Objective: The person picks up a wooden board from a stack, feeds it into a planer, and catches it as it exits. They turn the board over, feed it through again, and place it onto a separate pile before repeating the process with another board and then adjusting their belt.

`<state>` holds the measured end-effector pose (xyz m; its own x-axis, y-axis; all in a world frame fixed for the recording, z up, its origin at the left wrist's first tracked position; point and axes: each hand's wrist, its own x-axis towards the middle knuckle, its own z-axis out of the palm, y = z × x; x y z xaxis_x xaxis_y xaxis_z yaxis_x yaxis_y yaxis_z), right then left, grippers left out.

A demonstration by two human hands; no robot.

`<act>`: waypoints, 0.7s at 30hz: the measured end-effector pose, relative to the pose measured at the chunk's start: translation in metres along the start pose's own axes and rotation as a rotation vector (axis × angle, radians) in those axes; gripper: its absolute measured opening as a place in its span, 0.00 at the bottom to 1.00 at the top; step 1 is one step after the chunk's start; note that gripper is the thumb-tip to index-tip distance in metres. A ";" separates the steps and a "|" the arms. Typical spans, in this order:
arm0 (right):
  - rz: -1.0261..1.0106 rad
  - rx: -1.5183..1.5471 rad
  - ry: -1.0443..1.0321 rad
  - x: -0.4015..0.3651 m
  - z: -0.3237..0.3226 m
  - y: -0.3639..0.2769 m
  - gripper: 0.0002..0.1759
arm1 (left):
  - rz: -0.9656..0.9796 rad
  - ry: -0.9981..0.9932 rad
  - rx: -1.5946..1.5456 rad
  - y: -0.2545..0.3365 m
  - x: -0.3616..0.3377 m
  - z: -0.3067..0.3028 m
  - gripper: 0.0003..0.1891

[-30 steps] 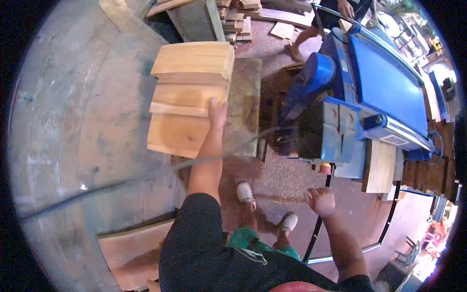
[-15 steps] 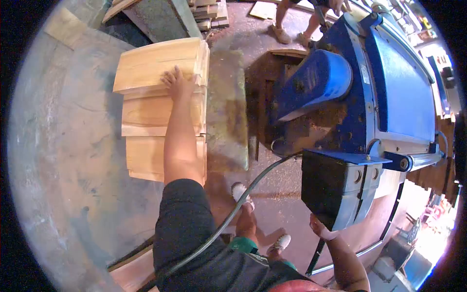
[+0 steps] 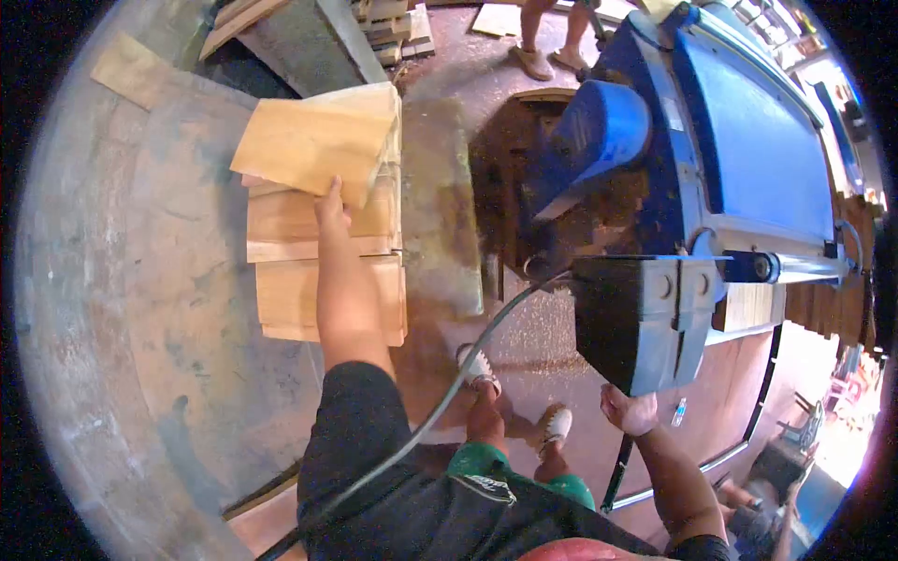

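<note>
My left hand grips the near edge of a pale wooden board, its thumb on the upper face. This board lies askew across the top of the farthest of the stacked boards. Down at the lower right, my right hand is beside the lower corner of a black control box. Its fingers are loosely bent and apart, with nothing seen in them.
A large blue machine with a roller stands to the right. A grey cable crosses in front of me. Someone's legs show beyond the machine. A plastic bottle is near my right hand.
My left hand, earlier spread flat on the top board, has drawn back to its near edge and grips it. The board has turned askew. My right hand stays by the black box.
</note>
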<state>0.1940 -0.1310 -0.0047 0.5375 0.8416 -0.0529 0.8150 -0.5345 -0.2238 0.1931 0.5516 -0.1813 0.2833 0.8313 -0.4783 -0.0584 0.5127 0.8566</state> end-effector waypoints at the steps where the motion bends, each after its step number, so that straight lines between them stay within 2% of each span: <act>1: 0.009 0.030 -0.032 0.007 -0.007 -0.002 0.11 | -0.037 -0.027 0.021 -0.005 -0.008 -0.008 0.27; 2: 0.013 0.071 -0.072 0.012 -0.012 -0.008 0.12 | -0.076 -0.041 0.051 -0.010 -0.027 -0.032 0.26; 3: -0.034 0.172 0.072 0.022 -0.011 -0.009 0.07 | -0.167 -0.094 -0.046 -0.037 -0.026 -0.072 0.25; 4: -0.053 0.172 0.090 0.026 -0.008 -0.007 0.07 | -0.249 -0.153 -0.152 -0.055 -0.028 -0.106 0.24; 6: -0.118 0.196 0.142 0.022 -0.008 -0.004 0.07 | -0.344 -0.062 -0.173 -0.022 -0.138 -0.103 0.25; 10: -0.059 0.121 0.058 0.016 -0.015 -0.007 0.07 | -0.285 -0.033 -0.103 -0.043 -0.231 -0.145 0.31; 12: -0.083 0.163 0.071 0.010 -0.005 -0.001 0.06 | -0.049 0.272 0.379 -0.021 -0.321 -0.128 0.38; 13: -0.097 0.192 0.076 0.009 0.000 0.003 0.06 | -0.009 0.299 0.659 -0.023 -0.357 -0.143 0.36; 14: -0.120 0.174 0.100 0.009 0.003 0.004 0.06 | -0.001 0.337 0.643 -0.046 -0.384 -0.174 0.36; 16: -0.117 0.140 0.104 0.010 0.009 0.006 0.07 | -0.227 0.278 0.337 -0.114 -0.431 -0.241 0.30; 17: -0.092 0.125 0.072 0.005 0.010 0.005 0.07 | -0.229 0.322 0.316 -0.116 -0.489 -0.252 0.30; 19: -0.201 0.185 0.165 0.001 -0.003 0.000 0.13 | -0.145 0.273 0.329 -0.095 -0.612 -0.238 0.27; 21: 0.025 0.564 -0.228 -0.022 -0.021 -0.024 0.27 | -0.209 0.279 0.263 -0.090 -0.706 -0.233 0.26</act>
<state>0.1665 -0.1384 0.0219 0.4443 0.8580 -0.2577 0.5288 -0.4833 -0.6977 -0.2245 -0.0313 0.0340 -0.0088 0.7604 -0.6494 0.2291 0.6337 0.7389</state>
